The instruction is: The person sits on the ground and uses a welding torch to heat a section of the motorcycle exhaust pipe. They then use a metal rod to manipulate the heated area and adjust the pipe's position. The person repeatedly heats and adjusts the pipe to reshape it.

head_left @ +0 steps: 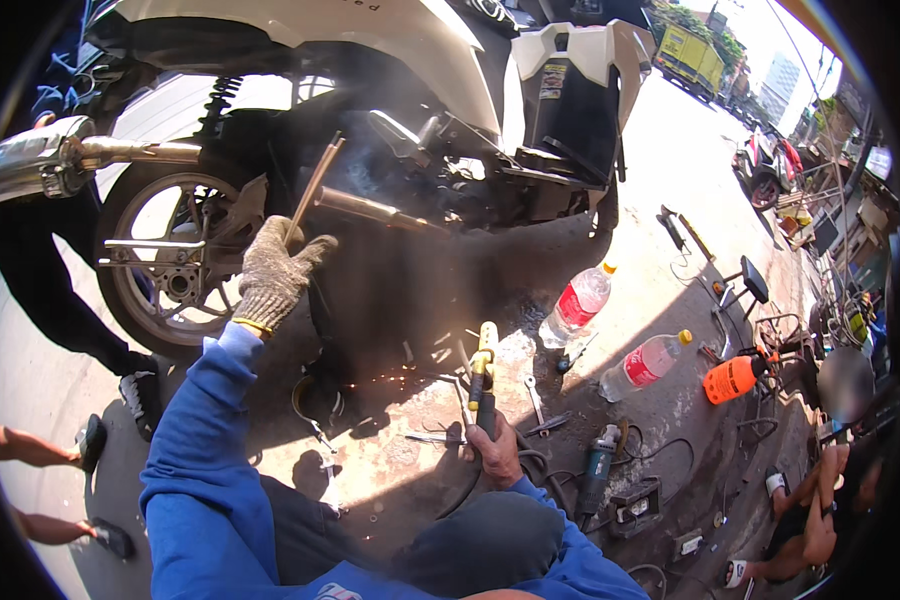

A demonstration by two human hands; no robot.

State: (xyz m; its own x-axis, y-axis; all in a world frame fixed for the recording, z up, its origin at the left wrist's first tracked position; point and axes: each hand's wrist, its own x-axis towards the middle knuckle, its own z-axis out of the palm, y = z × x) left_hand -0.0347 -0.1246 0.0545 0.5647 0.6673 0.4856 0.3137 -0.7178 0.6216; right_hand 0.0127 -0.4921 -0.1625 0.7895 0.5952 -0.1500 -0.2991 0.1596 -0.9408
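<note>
"What's the left hand (275, 268) got, in that grey knitted glove (268, 287)?"

"It's closed round a thin copper-coloured metal rod (317, 187), with the thumb sticking out to the side. The rod slants upward, close by that dull, round metal pipe (370, 208) under the white scooter (390, 40)."

"Touching the pipe, is it?"

"Can't tell from here. They cross near each other, and there's smoke hanging about behind them."

"And the right hand (498, 455)?"

"Bare. It's clamped on the black handle of a yellow-and-black tong-shaped holder (485, 365), the yellow head pointing away from the person. There's a silver metal spanner (535, 402) just to the right of it."

"Mind those orange sparks (400, 379)!"

"I see them, strung out between the two hands, left of the holder."

"What else is around?"

"Two clear plastic bottles with red labels (578, 303), an orange plastic bottle with a black top (732, 380) farther right, and a teal cylindrical grinder (598, 470) on the ground, to the right of the bare hand."
</note>
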